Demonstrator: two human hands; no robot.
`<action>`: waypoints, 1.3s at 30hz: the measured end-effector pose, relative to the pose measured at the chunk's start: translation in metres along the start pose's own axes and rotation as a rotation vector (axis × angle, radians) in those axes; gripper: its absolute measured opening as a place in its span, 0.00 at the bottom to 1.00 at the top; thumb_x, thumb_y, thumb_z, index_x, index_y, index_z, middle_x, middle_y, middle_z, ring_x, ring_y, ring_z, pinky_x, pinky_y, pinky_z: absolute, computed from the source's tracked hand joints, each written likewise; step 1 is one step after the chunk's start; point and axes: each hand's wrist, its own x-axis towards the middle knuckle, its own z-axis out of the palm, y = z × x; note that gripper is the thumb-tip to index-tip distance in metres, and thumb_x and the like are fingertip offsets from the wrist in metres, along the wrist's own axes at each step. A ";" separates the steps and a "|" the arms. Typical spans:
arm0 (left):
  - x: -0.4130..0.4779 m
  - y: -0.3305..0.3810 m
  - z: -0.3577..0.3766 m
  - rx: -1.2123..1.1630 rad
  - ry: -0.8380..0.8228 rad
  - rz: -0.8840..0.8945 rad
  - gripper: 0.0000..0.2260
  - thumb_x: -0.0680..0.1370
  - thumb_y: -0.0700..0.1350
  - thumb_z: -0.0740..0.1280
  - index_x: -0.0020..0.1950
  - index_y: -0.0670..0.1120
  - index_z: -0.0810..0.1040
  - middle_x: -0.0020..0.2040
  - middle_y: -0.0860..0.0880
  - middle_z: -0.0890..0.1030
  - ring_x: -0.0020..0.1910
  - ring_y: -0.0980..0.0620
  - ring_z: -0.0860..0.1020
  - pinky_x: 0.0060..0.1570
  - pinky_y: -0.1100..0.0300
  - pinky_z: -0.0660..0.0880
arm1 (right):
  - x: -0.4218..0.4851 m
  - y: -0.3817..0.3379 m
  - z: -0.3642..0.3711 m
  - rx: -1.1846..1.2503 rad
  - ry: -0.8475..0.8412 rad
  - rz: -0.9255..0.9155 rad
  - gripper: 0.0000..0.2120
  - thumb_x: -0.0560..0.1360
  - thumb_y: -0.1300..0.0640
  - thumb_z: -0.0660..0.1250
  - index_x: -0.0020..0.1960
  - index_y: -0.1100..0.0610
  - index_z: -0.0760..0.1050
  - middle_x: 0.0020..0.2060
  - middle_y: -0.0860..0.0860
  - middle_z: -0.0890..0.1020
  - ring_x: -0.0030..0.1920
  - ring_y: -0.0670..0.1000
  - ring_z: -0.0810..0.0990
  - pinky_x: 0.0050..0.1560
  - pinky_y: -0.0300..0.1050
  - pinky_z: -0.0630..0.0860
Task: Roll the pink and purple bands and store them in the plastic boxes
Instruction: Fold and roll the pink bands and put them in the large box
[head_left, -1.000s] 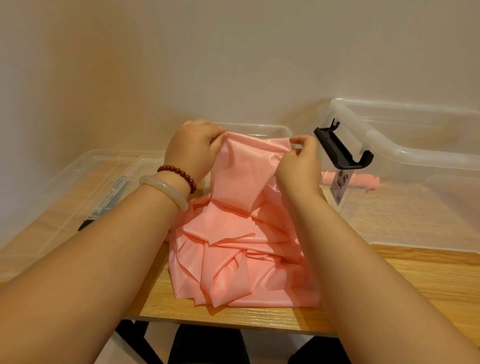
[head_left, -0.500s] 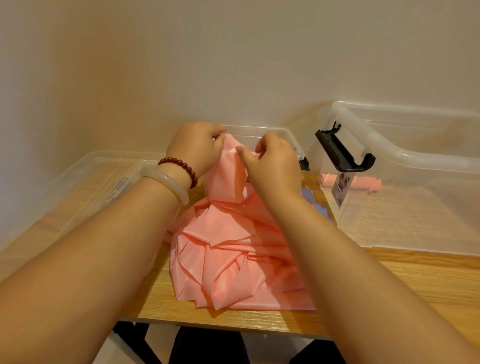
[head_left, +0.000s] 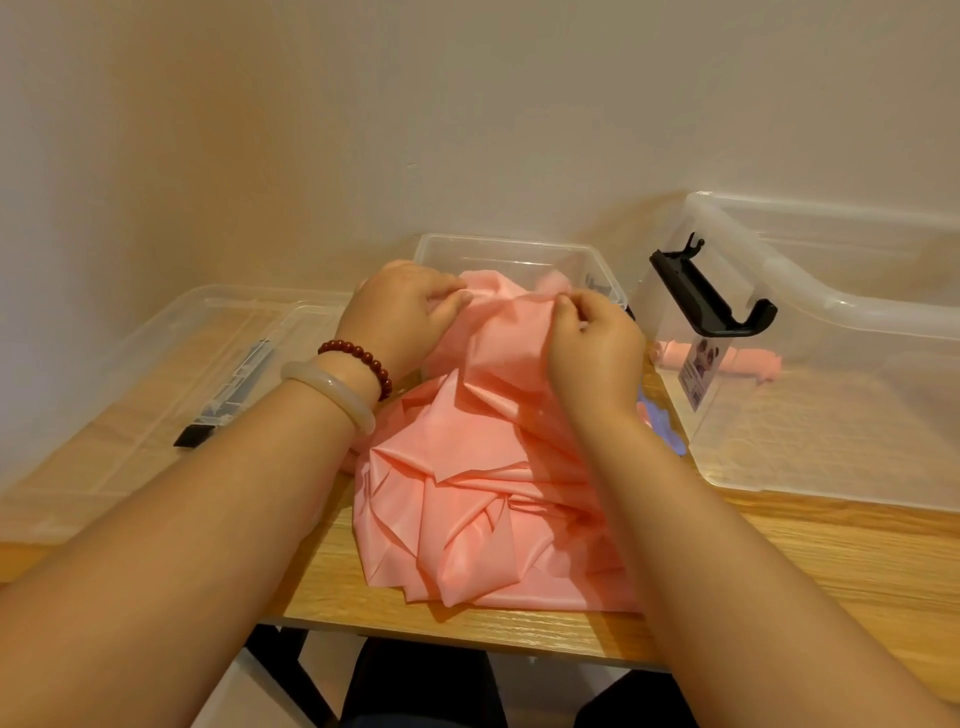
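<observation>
Hands: two, both bare, raised at the far end of the pile.
Left hand (head_left: 402, 309): fingers curled, top edge of the pink band (head_left: 483, 467) is pinched.
Right hand (head_left: 592, 348): thumb and fingers closed on the same top edge, just beside the left.
Pink band: one loose, crumpled in folds on the wooden table (head_left: 779, 551), its upper end lifted in front of the small box (head_left: 519, 254).
Rolled pink band (head_left: 748, 361): one, lying inside the large box (head_left: 852, 332) at right.
Purple band (head_left: 662, 423): one, partly seen between right wrist and large box.
Boxes: two clear ones, both open.
Lid (head_left: 171, 384): one clear lid, flat at left.
Latch (head_left: 706, 296): one black, on the large box.
Bracelets: two on the left wrist, beaded bracelet (head_left: 363, 361) and pale bangle (head_left: 332, 392).
</observation>
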 end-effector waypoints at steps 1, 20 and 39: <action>0.000 0.000 0.001 -0.001 0.004 0.001 0.10 0.79 0.48 0.66 0.56 0.47 0.84 0.51 0.48 0.84 0.56 0.45 0.76 0.58 0.48 0.72 | 0.000 0.003 -0.003 0.025 0.025 0.053 0.11 0.81 0.59 0.58 0.48 0.60 0.79 0.42 0.53 0.80 0.44 0.53 0.75 0.41 0.44 0.64; 0.023 0.011 -0.019 0.154 0.228 0.002 0.13 0.81 0.47 0.61 0.53 0.42 0.83 0.45 0.44 0.75 0.51 0.42 0.73 0.47 0.53 0.68 | 0.021 -0.007 -0.018 0.060 0.065 0.049 0.16 0.71 0.72 0.53 0.48 0.56 0.71 0.40 0.50 0.76 0.41 0.52 0.73 0.37 0.43 0.66; -0.014 0.020 0.015 0.076 0.100 0.069 0.12 0.76 0.47 0.67 0.55 0.43 0.83 0.56 0.44 0.80 0.58 0.40 0.75 0.57 0.46 0.72 | -0.012 0.002 0.013 -0.166 -0.009 0.013 0.23 0.71 0.40 0.72 0.50 0.57 0.69 0.51 0.54 0.75 0.52 0.57 0.74 0.52 0.54 0.72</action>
